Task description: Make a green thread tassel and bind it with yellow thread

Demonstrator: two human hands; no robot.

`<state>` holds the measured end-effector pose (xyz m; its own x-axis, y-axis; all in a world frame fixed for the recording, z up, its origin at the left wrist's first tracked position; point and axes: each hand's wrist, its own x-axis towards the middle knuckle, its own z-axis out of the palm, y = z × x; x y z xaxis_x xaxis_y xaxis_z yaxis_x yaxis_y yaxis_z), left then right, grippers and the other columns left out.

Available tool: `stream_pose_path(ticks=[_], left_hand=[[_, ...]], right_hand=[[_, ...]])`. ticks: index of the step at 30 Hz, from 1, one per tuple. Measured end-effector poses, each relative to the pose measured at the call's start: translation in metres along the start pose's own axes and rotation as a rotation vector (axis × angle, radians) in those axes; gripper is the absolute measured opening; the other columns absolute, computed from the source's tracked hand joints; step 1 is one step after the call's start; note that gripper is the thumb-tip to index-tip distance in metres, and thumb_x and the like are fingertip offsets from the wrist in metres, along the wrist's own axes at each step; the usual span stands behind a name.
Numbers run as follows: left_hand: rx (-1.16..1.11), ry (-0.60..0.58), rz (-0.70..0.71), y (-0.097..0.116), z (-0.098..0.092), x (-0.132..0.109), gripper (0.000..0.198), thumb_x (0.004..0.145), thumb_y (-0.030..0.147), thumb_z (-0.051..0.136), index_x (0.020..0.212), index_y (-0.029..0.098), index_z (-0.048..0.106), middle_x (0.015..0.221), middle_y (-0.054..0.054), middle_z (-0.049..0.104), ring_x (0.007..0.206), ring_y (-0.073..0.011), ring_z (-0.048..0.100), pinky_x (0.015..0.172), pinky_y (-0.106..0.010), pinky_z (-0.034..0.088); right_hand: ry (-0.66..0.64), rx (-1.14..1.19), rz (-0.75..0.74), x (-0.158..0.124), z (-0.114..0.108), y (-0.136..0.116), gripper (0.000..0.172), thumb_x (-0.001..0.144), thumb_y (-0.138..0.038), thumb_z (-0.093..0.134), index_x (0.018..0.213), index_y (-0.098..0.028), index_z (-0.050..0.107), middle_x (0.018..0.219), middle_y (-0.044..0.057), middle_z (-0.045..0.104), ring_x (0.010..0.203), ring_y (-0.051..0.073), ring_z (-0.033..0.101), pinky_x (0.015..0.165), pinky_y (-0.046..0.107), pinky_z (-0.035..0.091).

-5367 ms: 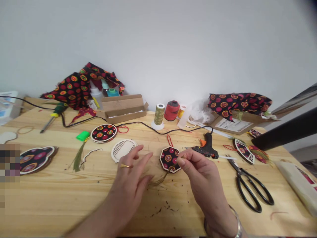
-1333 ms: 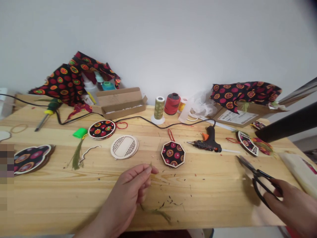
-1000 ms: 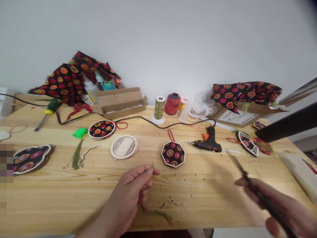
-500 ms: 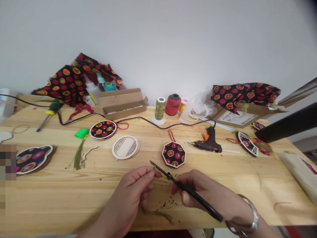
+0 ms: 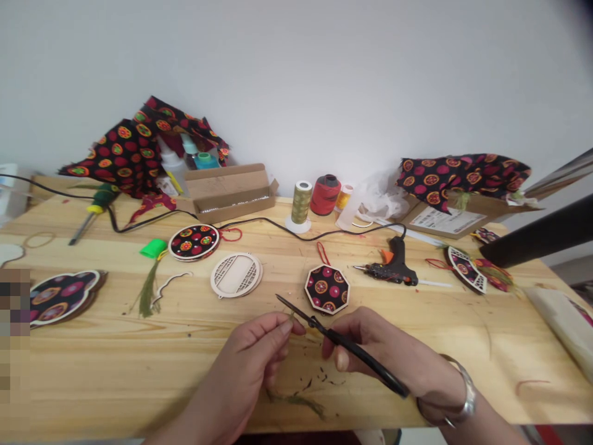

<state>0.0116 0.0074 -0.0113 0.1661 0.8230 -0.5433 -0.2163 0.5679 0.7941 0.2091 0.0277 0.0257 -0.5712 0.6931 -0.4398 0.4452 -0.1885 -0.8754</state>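
Note:
Black scissors (image 5: 356, 349) sit in my right hand (image 5: 375, 349), their blades pointing up and left past the fingertips of my left hand. My left hand (image 5: 257, 355) is closed in a pinch on a green thread tassel (image 5: 301, 400); its short top end pokes out by the blades and its strands trail below onto the table. Whether the blades touch the thread I cannot tell. Dark clippings (image 5: 319, 377) lie beneath. Just beyond my hands are an octagonal fabric ornament (image 5: 327, 289) with a red loop and a pale round wooden frame (image 5: 235, 275).
A glue gun (image 5: 391, 266) lies at right, its cord crossing the table. Thread spools (image 5: 302, 203), an open cardboard box (image 5: 234, 201) and patterned fabric (image 5: 463, 176) stand along the wall. At left are a round ornament (image 5: 193, 241), another green tassel (image 5: 148, 293) and a screwdriver (image 5: 88, 217).
My right hand and the scissors have moved slightly up and left, so the blade tips reach farther past my left fingertips. My left hand keeps its pinch.

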Motion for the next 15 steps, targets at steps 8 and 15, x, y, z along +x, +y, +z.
stream_pose_path(ticks=[8,15], left_hand=[[0.011,0.018,0.003,0.000,-0.002,-0.001,0.021,0.075,0.035,0.066,0.072,0.014,0.070,0.052,0.007,0.039,0.045,-0.0058,0.026,0.040,-0.016,0.020],[-0.114,0.103,0.049,0.008,-0.010,-0.001,0.018,0.073,0.032,0.069,0.074,0.014,0.070,0.052,0.008,0.036,0.043,-0.0032,0.022,0.040,-0.015,0.016]], right_hand=[[0.037,0.023,0.050,-0.005,0.004,0.011,0.023,0.078,-0.036,0.060,0.068,-0.014,0.058,0.058,-0.005,0.041,0.055,0.008,0.032,0.049,0.020,0.024],[0.307,-0.534,0.208,-0.066,-0.008,0.027,0.017,0.071,-0.032,0.065,0.065,-0.019,0.056,0.061,-0.003,0.060,0.054,0.011,0.046,0.048,0.021,0.031]])
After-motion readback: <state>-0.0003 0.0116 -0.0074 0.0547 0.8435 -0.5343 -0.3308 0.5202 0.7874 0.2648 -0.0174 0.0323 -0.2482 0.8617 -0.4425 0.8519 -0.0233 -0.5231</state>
